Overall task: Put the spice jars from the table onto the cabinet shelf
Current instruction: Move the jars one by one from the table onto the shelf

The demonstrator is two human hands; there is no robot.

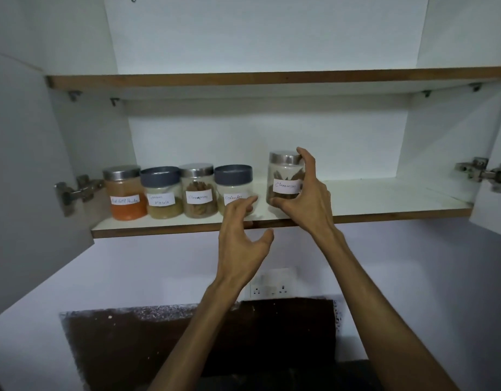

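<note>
My right hand (308, 198) is wrapped around a clear cinnamon jar (284, 176) with a steel lid, held at the lower cabinet shelf (384, 193), its base at or just above the board. My left hand (241, 238) hovers open below the shelf's front edge, fingers spread, fingertips in front of the coriander jar (234, 182) with a grey lid. To its left stand three more jars in a row: another cinnamon jar (198, 190), a garam masala jar (162, 193) and an orange chilli powder jar (125, 193).
The upper shelf (272, 79) holds nothing visible. Open cabinet doors with metal hinges (480, 173) flank both sides. The lower shelf is bare to the right of the held jar. A wall socket (272, 286) and dark backsplash (187, 348) lie below.
</note>
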